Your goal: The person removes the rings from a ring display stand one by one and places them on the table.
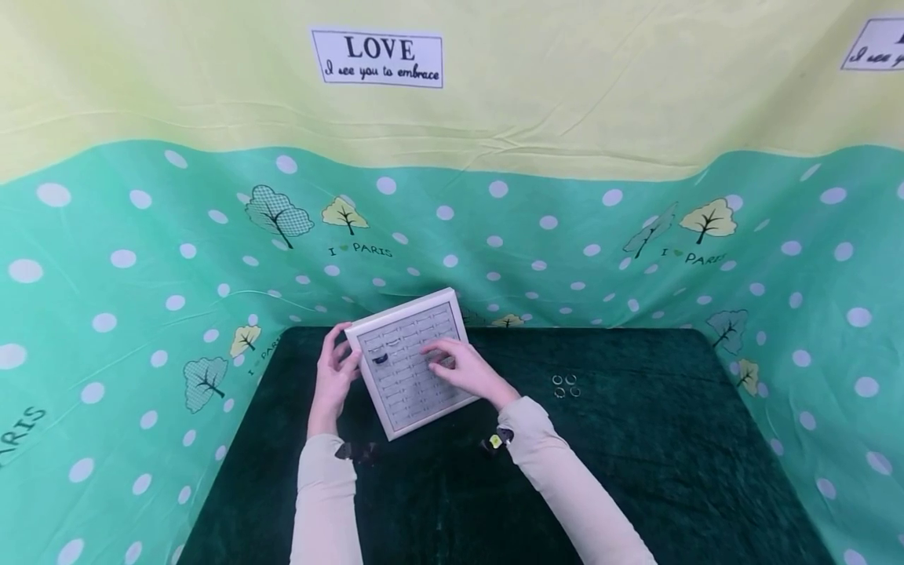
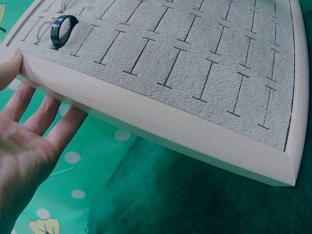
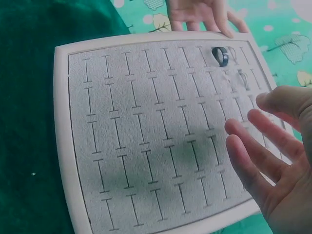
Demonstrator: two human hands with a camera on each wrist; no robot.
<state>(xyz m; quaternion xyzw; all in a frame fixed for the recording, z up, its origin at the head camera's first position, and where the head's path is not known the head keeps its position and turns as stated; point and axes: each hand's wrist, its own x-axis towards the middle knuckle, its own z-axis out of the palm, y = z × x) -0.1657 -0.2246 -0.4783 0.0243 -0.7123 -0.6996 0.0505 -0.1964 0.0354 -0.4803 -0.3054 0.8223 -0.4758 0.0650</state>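
Observation:
A ring display tray (image 1: 402, 311), with a pale wood-like frame and a grey slotted pad, is held tilted over the table. My left hand (image 1: 335, 380) grips its left edge, thumb on the frame and fingers beneath, as the left wrist view shows. In the slots near that hand stand a dark blue-black ring (image 3: 224, 57) and thin silver rings (image 1: 393, 342). Over the middle of the pad is my right hand (image 1: 469, 373), its fingers loosely spread and nothing visible between them in the right wrist view.
Several silver rings (image 1: 558, 384) lie grouped on the dark green cloth-covered table (image 1: 671, 471), to the right of the tray. A green dotted curtain (image 1: 523, 251) with trees and lettering hangs behind and at both sides. Small dark devices sit at both wrists.

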